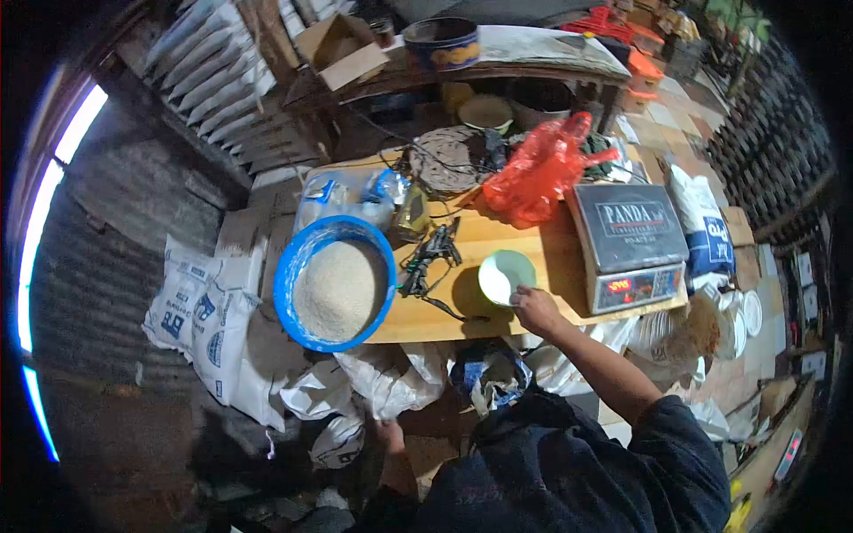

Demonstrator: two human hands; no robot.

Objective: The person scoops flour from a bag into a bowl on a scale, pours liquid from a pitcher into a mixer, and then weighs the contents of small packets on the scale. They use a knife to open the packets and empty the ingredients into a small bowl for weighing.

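Observation:
My right hand (538,311) is closed on the near right rim of a small pale green bowl (524,265) above the wooden table. White material shows inside the bowl. Low in front of me, my left hand (389,433) has its fingers closed at the lower edge of a white plastic sack (391,380); its fingertips are partly hidden. A large blue basin (283,289) heaped with pale granular material (338,289) sits at the table's left front. Right of the bowl stands a PANDA digital scale (629,233) with a lit red display.
Dark cords (431,262) lie between basin and bowl. Behind them are a red plastic bag (542,173) and clear bags with blue print (342,197). Printed white sacks (209,324) stand at the left. A bench (551,51) at the back holds a dark tub (442,44) and an open cardboard box (342,51).

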